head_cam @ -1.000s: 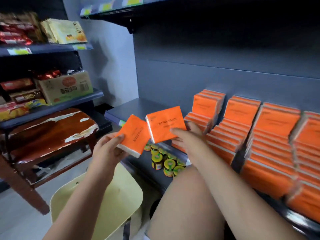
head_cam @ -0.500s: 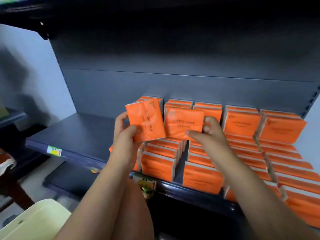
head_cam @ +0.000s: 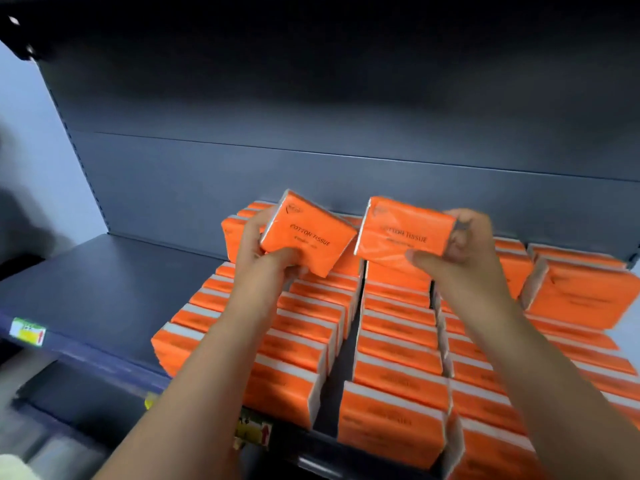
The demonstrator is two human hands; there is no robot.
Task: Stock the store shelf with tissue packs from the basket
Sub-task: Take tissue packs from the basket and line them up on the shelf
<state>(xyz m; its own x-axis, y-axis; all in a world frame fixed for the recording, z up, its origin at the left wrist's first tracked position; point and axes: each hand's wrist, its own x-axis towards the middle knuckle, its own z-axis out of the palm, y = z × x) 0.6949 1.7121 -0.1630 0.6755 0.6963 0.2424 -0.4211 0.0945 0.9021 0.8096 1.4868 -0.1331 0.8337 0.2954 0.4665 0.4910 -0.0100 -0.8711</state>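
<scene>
Each hand, left (head_cam: pixel 268 258) and right (head_cam: pixel 462 252), grips a tissue pack (head_cam: pixel 306 233) above shelf rows (head_cam: pixel 398 344).

A pale blue-grey wall (head_cam: pixel 31 140) fills the far left, and a dark, blurred shadow lies across its lower part. At the near left sits a yellow-green price label (head_cam: pixel 27 332) with a red mark, too blurred to read. A second label (head_cam: pixel 254 432), yellow with a red arrow, is nearer and further right, at the bottom middle. Between the two shows a small yellow tag (head_cam: pixel 149 400). Below the first label runs a lower dark ledge (head_cam: pixel 69 400), smeared by motion. A dark overhang (head_cam: pixel 311 26) spans the far top.
</scene>
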